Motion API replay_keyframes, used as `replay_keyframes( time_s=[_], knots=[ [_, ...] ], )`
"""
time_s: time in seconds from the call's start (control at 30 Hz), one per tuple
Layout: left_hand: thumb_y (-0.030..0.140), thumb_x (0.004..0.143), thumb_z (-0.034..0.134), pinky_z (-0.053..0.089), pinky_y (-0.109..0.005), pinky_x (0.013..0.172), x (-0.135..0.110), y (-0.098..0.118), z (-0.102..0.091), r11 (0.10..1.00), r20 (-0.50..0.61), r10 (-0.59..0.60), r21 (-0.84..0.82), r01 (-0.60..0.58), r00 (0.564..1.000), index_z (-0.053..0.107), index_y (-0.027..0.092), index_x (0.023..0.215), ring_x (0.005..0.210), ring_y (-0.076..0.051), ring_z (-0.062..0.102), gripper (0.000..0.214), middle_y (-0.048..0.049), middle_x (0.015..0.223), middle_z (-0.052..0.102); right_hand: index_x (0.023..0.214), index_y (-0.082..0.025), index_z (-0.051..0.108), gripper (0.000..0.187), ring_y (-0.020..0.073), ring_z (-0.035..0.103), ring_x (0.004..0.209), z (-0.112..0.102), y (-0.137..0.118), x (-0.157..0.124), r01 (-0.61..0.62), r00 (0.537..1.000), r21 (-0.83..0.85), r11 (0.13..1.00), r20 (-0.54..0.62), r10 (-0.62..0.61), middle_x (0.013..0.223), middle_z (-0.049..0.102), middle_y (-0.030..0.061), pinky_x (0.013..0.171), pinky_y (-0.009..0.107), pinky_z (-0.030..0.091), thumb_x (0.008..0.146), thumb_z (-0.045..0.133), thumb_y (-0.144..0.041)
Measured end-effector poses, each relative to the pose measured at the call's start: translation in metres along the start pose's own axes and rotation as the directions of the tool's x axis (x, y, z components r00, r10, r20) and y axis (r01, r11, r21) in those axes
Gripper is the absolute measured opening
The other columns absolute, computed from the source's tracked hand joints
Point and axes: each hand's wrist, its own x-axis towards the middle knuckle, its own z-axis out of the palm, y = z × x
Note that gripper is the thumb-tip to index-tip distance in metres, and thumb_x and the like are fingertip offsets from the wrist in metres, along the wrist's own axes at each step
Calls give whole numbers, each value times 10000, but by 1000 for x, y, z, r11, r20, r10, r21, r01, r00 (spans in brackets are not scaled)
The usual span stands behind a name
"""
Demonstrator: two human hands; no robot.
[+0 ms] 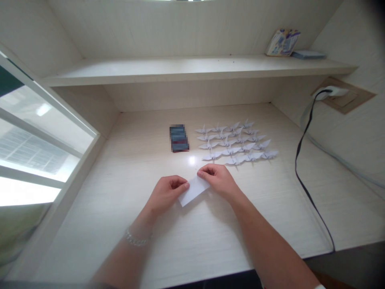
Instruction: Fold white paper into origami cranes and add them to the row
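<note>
I am working at a pale wood-grain bench [240, 224], with a white shelf [192, 70] running above it, a window [39, 132] along my left and a black cable [306, 160] trailing across the bench on my right. Ahead of me, many folded white paper cranes [230, 151] are lying in about four loose rows. They are showing how much is finished, though they sit too close together for me to count exactly. Just left of them, a dark stack [179, 138] is sitting, too blurred to identify. Nearer me, a narrow white paper strip [194, 190] is lying slantwise between my hands. My left hand [167, 194] is grasping its left edge, and my right hand [218, 180] is grasping its upper end. My fingers are covering those parts, so I cannot tell whether folding has begun.
</note>
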Motion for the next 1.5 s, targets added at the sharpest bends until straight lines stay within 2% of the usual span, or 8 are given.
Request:
replay_keyframes(
  time_s=[0.13, 0.3, 0.57, 0.7, 0.87, 0.97, 1.17, 1.5],
  knots=[
    [358, 677, 675, 419, -240, 540, 2, -2, -5, 995, -117, -29, -101, 17, 993, 678, 149, 744, 601, -150, 578, 219, -45, 698, 672, 855, -148, 639, 230, 148, 585, 651, 5, 4, 0, -68, 997, 188, 980, 56, 58, 743, 646, 40, 593, 266, 461, 723, 624, -336],
    [348, 676, 691, 446, -246, 577, 1, -3, -4, 990, -70, -7, -141, -3, 998, 681, 152, 804, 653, -161, 613, 235, -63, 768, 698, 755, -151, 670, 146, 123, 563, 579, 12, 1, -5, -57, 985, 84, 995, 167, 42, 668, 636, 25, 552, 248, 434, 744, 595, -275],
    [361, 664, 714, 392, -213, 506, 0, -2, -3, 959, -206, -61, -285, 0, 977, 678, 142, 829, 579, -130, 569, 276, -45, 726, 688, 872, -136, 663, 241, 125, 570, 594, 11, 0, -3, -14, 998, 284, 959, -62, 33, 712, 667, 50, 578, 263, 470, 722, 645, -323],
    [353, 652, 727, 388, -206, 497, 0, 0, -2, 928, -184, -90, -373, 15, 979, 673, 137, 825, 567, -121, 563, 282, -45, 726, 683, 893, -137, 657, 291, 117, 551, 519, 11, 0, -4, -48, 998, 249, 967, -15, 54, 626, 643, 39, 521, 257, 465, 794, 555, -391],
    [360, 645, 728, 402, -217, 507, -1, 0, 1, 907, -164, -109, -420, 30, 980, 672, 143, 821, 568, -127, 576, 285, -48, 733, 690, 976, -175, 644, 261, 170, 637, 795, 13, -1, -5, 2, 1000, 263, 965, -7, 0, 917, 678, 83, 707, 307, 505, 801, 554, -347],
    [365, 643, 727, 413, -227, 518, -1, 0, 3, 931, -170, -77, -364, 10, 982, 680, 143, 805, 582, -142, 589, 279, -54, 730, 696, 1095, -170, 583, 372, 153, 628, 677, 17, -4, -7, -22, 998, 304, 952, 65, 3, 753, 669, 48, 648, 293, 495, 813, 540, -410],
    [345, 659, 721, 422, -225, 508, -2, -1, 8, 953, -147, -66, -303, 18, 987, 687, 134, 795, 574, -142, 592, 254, -61, 714, 701, 715, -167, 644, 230, 113, 535, 511, 27, -8, -10, -29, 999, 119, 992, 32, 26, 562, 583, 0, 504, 234, 403, 779, 581, -378],
    [352, 604, 757, 383, -212, 469, 0, -2, -6, 945, -292, -93, -328, -8, 952, 677, 134, 758, 535, -130, 567, 278, -42, 674, 686, 726, -156, 628, 398, 90, 448, 385, 16, 1, -4, -131, 987, 104, 986, -80, 140, 475, 565, -1, 404, 213, 333, 796, 505, -527]
  ],
)
